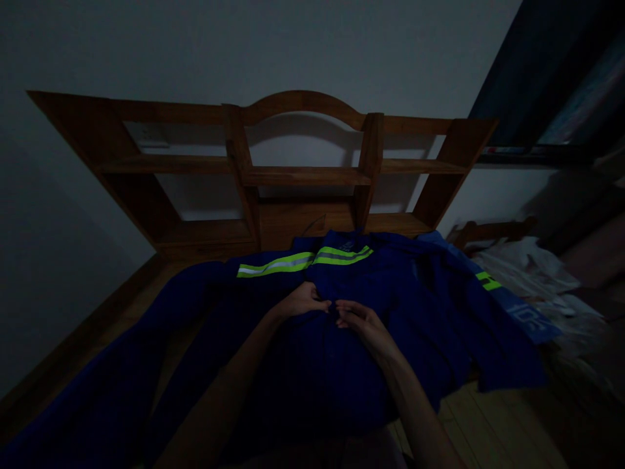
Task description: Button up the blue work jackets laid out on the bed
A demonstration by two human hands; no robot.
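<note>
Both hands (301, 301) (368, 326) pinch the blue garment (322, 371), its length running left-to-right.

Nothing reads with certainty: large pale characters (528, 317) on the blue package (549, 333) at right are dim and slanted; a small mark (347, 246) on the blue garment (332, 365) is too faint.

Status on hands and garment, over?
Left hand and right hand close together at blue garment; grips unclear. Garment spread, rumpled. Light dim; no obstruction seen.

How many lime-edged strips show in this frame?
3: left strip and middle strip, side by side on the blue clothing; right strip near the printed item. Folds may hide more.
</note>
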